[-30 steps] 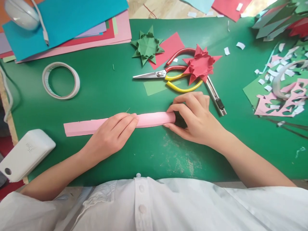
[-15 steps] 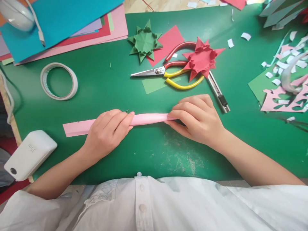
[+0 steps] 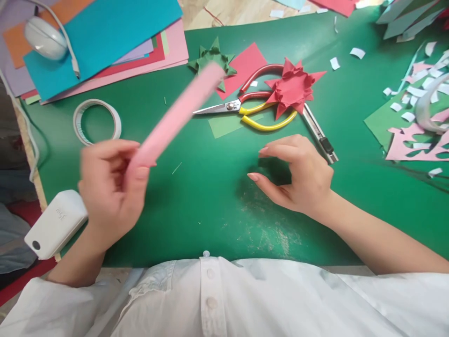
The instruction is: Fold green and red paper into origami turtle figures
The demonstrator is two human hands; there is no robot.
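A long pink paper strip (image 3: 178, 117) is held at its lower end by my left hand (image 3: 110, 185), thumb against fingers. It slants up to the right, blurred, and its far end overlaps the green paper star (image 3: 210, 58). My right hand (image 3: 298, 173) is curved just above the table, thumb and fingers apart, holding nothing. Beyond it lie scissors (image 3: 245, 106) with red and yellow handles. A red paper star (image 3: 294, 88) rests on their handles and partly covers a box cutter (image 3: 321, 135).
On the green table (image 3: 210, 210), a tape roll (image 3: 117, 124) and a white power bank (image 3: 58, 224) lie to the left. Coloured paper sheets (image 3: 133, 28) and a mouse (image 3: 45, 38) are at the far left. Paper scraps (image 3: 409, 145) and another tape ring (image 3: 426, 112) lie right.
My right hand has let go of the pink paper strip and opened. My left hand has turned and moved left, lifting the strip from level to a steep slant.
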